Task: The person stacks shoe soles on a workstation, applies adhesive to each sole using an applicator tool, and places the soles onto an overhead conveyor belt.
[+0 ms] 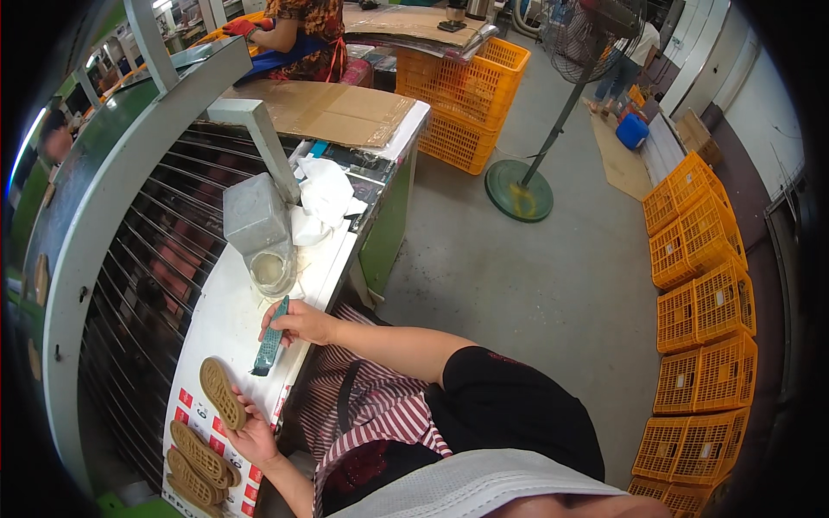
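My left hand (pixel 254 438) is closed on the edge of a tan shoe sole (pixel 222 393), its patterned face turned up. In my right hand (pixel 300 323) is a green-handled brush (pixel 269 344), gripped near its upper end. The dark bristles point down, a short way from the sole and apart from it. Just beyond the brush stands a clear jar (pixel 272 273) with pale contents. A grey translucent block-shaped container (pixel 256 210) is right behind the jar. Several more tan soles (pixel 197 453) lie stacked on the white board (pixel 216 319) near my left hand.
Crumpled white paper (pixel 325 192) lies beside the container. A metal frame (pixel 76 229) and a rack of thin bars (pixel 142 259) are on the left. Orange crates (pixel 699 302) line the right wall. A standing fan (pixel 522 190) and a person (pixel 302 34) are farther off.
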`<state>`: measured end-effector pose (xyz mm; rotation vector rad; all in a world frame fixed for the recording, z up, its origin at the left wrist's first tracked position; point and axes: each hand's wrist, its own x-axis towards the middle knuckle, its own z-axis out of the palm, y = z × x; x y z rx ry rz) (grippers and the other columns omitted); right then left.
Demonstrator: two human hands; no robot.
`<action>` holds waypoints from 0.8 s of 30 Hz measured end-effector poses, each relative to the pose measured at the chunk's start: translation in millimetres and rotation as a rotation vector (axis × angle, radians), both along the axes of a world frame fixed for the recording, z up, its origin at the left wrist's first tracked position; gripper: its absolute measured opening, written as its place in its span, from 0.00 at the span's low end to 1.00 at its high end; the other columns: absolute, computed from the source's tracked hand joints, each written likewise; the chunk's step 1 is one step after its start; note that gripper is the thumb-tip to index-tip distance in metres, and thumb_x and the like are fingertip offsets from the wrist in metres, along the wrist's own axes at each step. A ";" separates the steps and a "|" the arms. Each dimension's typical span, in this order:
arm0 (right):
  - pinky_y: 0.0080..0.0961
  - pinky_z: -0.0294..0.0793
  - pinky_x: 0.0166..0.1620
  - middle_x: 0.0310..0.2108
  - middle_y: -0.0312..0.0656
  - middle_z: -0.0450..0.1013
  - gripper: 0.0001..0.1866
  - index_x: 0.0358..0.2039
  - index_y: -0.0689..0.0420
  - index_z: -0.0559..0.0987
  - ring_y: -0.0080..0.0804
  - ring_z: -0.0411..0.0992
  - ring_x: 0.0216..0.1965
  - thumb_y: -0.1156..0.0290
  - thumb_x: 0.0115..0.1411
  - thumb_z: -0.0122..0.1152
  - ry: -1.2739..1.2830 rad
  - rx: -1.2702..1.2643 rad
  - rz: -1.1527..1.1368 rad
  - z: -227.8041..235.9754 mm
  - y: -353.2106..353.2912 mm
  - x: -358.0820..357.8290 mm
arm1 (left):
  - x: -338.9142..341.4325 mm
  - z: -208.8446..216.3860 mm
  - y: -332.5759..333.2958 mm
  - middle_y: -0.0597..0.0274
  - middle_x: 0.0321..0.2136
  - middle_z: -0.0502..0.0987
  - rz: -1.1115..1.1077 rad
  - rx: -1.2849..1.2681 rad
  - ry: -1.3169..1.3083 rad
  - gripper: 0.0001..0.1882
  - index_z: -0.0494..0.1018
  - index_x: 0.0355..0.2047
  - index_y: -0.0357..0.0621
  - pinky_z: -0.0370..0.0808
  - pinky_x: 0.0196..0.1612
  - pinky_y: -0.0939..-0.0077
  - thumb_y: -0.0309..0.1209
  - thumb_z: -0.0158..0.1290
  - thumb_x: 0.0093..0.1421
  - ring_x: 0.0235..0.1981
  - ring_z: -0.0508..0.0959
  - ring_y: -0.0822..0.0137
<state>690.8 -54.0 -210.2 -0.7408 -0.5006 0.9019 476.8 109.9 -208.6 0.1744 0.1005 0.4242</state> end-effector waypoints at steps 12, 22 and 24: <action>0.15 0.70 0.27 0.35 0.47 0.75 0.08 0.38 0.59 0.71 0.22 0.71 0.28 0.74 0.57 0.49 0.003 -0.015 0.013 0.0 1.5 0.3 | -0.7 -2.7 2.6 0.42 0.58 0.57 -0.005 0.019 0.003 0.27 0.50 0.60 0.32 0.72 0.47 0.67 0.36 0.39 0.65 0.48 0.68 0.54; 0.15 0.70 0.27 0.36 0.47 0.75 0.08 0.38 0.59 0.71 0.23 0.71 0.29 0.74 0.57 0.49 -0.021 -0.041 0.013 0.2 1.1 2.5 | 0.4 -2.7 2.5 0.42 0.57 0.58 -0.001 0.043 0.011 0.27 0.51 0.60 0.34 0.72 0.47 0.67 0.36 0.38 0.65 0.48 0.69 0.53; 0.15 0.70 0.27 0.36 0.47 0.75 0.08 0.37 0.59 0.71 0.23 0.71 0.29 0.74 0.57 0.49 -0.028 -0.049 0.014 0.6 0.4 2.4 | 1.4 -1.7 1.4 0.42 0.57 0.58 -0.004 0.033 0.006 0.26 0.52 0.60 0.34 0.72 0.47 0.67 0.36 0.38 0.65 0.48 0.69 0.53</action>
